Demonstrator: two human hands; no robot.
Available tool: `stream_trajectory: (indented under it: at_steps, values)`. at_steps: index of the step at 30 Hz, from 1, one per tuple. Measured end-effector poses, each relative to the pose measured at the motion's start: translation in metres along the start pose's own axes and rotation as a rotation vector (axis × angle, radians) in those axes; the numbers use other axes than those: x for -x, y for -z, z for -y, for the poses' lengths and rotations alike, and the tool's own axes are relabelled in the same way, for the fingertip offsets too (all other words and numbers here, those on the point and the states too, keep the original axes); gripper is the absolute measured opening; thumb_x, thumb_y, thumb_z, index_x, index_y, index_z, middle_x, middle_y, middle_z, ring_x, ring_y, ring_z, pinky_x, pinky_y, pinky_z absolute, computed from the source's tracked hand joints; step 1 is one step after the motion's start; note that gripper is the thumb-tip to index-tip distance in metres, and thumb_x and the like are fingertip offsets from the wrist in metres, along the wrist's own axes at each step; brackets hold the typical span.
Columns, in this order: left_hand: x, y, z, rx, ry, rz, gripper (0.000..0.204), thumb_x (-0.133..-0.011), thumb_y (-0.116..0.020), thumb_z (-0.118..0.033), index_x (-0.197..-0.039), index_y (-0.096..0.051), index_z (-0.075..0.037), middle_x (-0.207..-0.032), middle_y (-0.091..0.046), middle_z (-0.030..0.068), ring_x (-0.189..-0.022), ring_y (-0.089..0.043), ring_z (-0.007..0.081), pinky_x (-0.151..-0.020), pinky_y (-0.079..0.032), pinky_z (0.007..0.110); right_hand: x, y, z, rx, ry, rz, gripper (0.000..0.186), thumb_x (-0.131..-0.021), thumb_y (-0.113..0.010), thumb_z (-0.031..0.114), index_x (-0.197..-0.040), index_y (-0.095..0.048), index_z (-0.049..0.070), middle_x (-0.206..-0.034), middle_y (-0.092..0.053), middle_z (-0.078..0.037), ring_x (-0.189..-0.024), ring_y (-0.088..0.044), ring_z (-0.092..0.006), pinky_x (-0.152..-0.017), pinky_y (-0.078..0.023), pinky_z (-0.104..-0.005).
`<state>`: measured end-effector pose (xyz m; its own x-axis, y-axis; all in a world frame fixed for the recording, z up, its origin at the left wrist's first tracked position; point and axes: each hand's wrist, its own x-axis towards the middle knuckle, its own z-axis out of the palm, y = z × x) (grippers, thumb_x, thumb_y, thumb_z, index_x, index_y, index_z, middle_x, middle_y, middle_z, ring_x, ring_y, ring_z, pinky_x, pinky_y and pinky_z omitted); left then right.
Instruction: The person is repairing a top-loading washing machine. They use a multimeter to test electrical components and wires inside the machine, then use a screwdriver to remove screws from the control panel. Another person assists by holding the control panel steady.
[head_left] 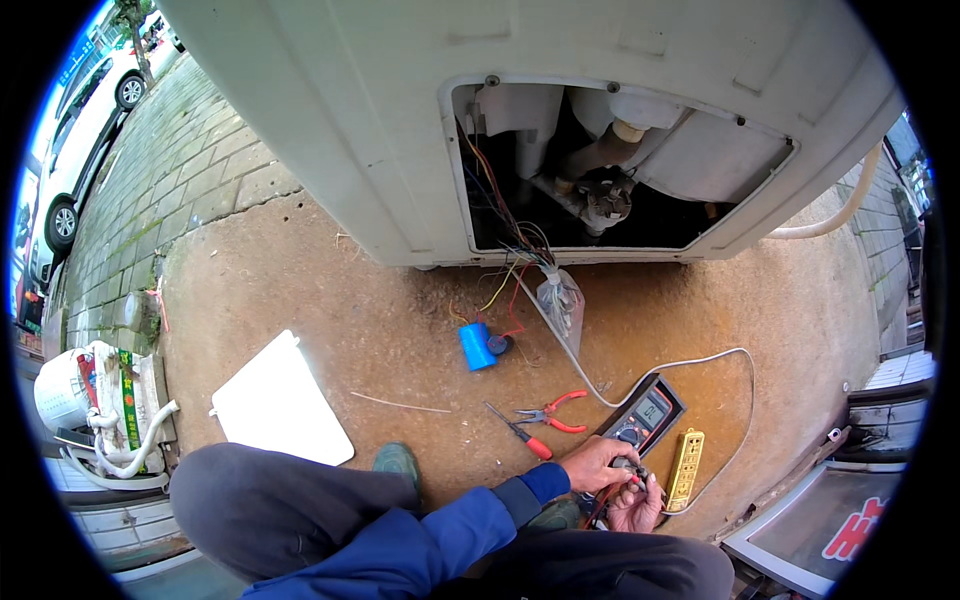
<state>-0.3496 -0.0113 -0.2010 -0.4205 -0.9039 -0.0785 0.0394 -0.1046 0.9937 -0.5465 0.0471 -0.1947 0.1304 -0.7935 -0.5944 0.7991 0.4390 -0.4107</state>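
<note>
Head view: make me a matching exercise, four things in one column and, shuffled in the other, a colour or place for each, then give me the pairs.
Things
1. Power strip
2. Pliers
3. Flat panel
4. Multimeter

Colours and places
A. White, lying on the ground
B. Just beyond the left hand, display facing up
C. Yellow, beside the right hand
D. Red handles, near the screwdriver

Pairs: 1-C, 2-D, 3-A, 4-B

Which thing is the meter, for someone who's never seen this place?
Find the big white machine at the top. On the brown concrete in front of it, toward the lower right, the meter lies just past the left hand. Unlike the yellow power strip beside it, it has a small grey screen.
</note>
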Motion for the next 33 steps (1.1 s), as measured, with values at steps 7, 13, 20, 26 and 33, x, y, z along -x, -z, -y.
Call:
stream_trajectory:
  at_steps: [7, 13, 20, 26, 33]
  values:
    - [0.000, 0.001, 0.012, 0.139, 0.076, 0.025, 0.025, -0.093, -0.072, -0.006, -0.117, -0.069, 0.000, -0.102, -0.074, 0.0106, -0.096, -0.067, 0.0141, -0.088, -0.054, 0.032, -0.003, -0.004, -0.003, 0.001, 0.002, -0.050, 0.031, -0.110, -0.053, 0.030, -0.109, -0.066, 0.002, -0.083, -0.070, -0.008, -0.059, -0.059, -0.0156, -0.052, -0.048, -0.0293]
    - [0.001, 0.002, 0.020, 0.246, 0.128, 0.040, 0.026, -0.093, -0.070, -0.003, -0.118, -0.068, 0.001, -0.105, -0.073, 0.0090, -0.099, -0.066, 0.0126, -0.090, -0.054, 0.031, -0.008, -0.007, -0.006, 0.015, -0.006, -0.051, 0.029, -0.110, -0.053, 0.030, -0.109, -0.066, 0.004, -0.082, -0.070, -0.008, -0.059, -0.058, -0.0153, -0.052, -0.047, -0.0290]
    - [0.001, 0.001, 0.033, 0.344, 0.136, 0.037, 0.027, -0.093, -0.068, 0.001, -0.120, -0.067, 0.002, -0.110, -0.071, 0.0078, -0.104, -0.064, 0.0119, -0.092, -0.053, 0.030, -0.011, -0.007, -0.008, 0.043, -0.048, -0.096, 0.028, -0.110, -0.054, 0.032, -0.108, -0.066, 0.007, -0.083, -0.068, -0.006, -0.062, -0.059, -0.0147, -0.053, -0.048, -0.0290]
    - [0.002, 0.002, 0.035, 0.365, 0.160, 0.030, 0.025, -0.095, -0.068, 0.001, -0.120, -0.066, 0.002, -0.110, -0.071, 0.0067, -0.102, -0.065, 0.0112, -0.091, -0.053, 0.029, -0.014, -0.003, -0.010, 0.060, -0.075, -0.113, 0.027, -0.109, -0.055, 0.032, -0.109, -0.066, 0.008, -0.084, -0.068, -0.004, -0.062, -0.059, -0.0140, -0.054, -0.048, -0.0281]
    - [0.004, 0.002, 0.030, 0.289, 0.171, 0.006, 0.023, -0.096, -0.069, -0.002, -0.119, -0.066, 0.003, -0.108, -0.071, 0.0084, -0.102, -0.066, 0.0117, -0.091, -0.054, 0.030, -0.015, 0.003, -0.009, 0.049, -0.081, -0.079, 0.028, -0.108, -0.057, 0.032, -0.113, -0.067, 0.007, -0.087, -0.070, -0.005, -0.062, -0.059, -0.0131, -0.055, -0.048, -0.0268]
